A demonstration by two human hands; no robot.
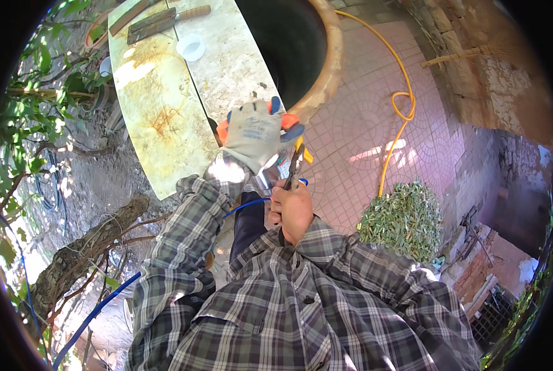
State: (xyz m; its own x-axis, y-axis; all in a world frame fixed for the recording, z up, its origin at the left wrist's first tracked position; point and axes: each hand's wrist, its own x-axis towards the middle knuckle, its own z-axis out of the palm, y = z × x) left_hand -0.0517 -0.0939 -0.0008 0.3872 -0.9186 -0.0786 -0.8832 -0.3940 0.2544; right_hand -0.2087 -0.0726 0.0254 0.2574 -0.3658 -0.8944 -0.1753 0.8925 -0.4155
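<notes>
My left hand (256,132) wears a grey work glove with orange and blue fingertips. It is closed around a metal pipe end (265,179) just below the glove. My right hand (292,207) is bare and grips pliers (295,166) with dark jaws and a yellow part. The pliers' jaws reach up to the fitting held by the gloved hand. A blue hose (94,315) runs from the lower left up toward the hands. My plaid-sleeved forearms rise from the bottom edge.
A stained stone slab (165,105) covers part of a round well with a tan rim (329,68). A white cup (190,47) and wooden tools lie on it. A yellow hose (402,105) crosses pink tiles; a leafy pile (403,219) sits right, a tree trunk (79,253) left.
</notes>
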